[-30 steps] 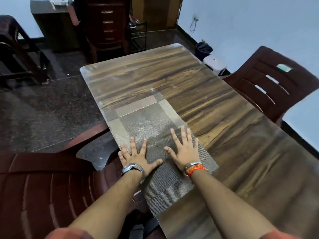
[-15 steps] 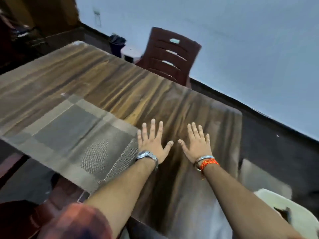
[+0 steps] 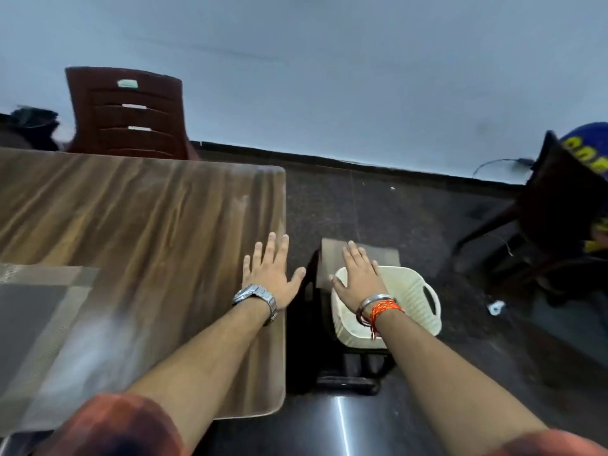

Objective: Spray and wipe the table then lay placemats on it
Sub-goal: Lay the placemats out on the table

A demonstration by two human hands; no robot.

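The wood-grain table (image 3: 138,212) fills the left half of the view. A grey woven placemat (image 3: 36,307) with a lighter border lies flat on it at the far left, partly cut off by the frame. My left hand (image 3: 271,274) hovers with fingers spread over the table's right edge, holding nothing. My right hand (image 3: 358,274) reaches out, fingers spread, above a cream plastic basket (image 3: 411,301) that stands beside the table. A grey-beige placemat (image 3: 378,255) sticks out of the basket just beyond my fingertips.
A maroon plastic chair (image 3: 128,113) stands behind the table against the pale wall. A dark chair (image 3: 566,205) with a blue and yellow thing on it is at the right. The basket sits on a dark stand (image 3: 348,373) over dark speckled floor.
My view has swung right, from the laid placemat to the table's end. Both hands left the placemat and moved right; the right hand is now off the table, over the basket.
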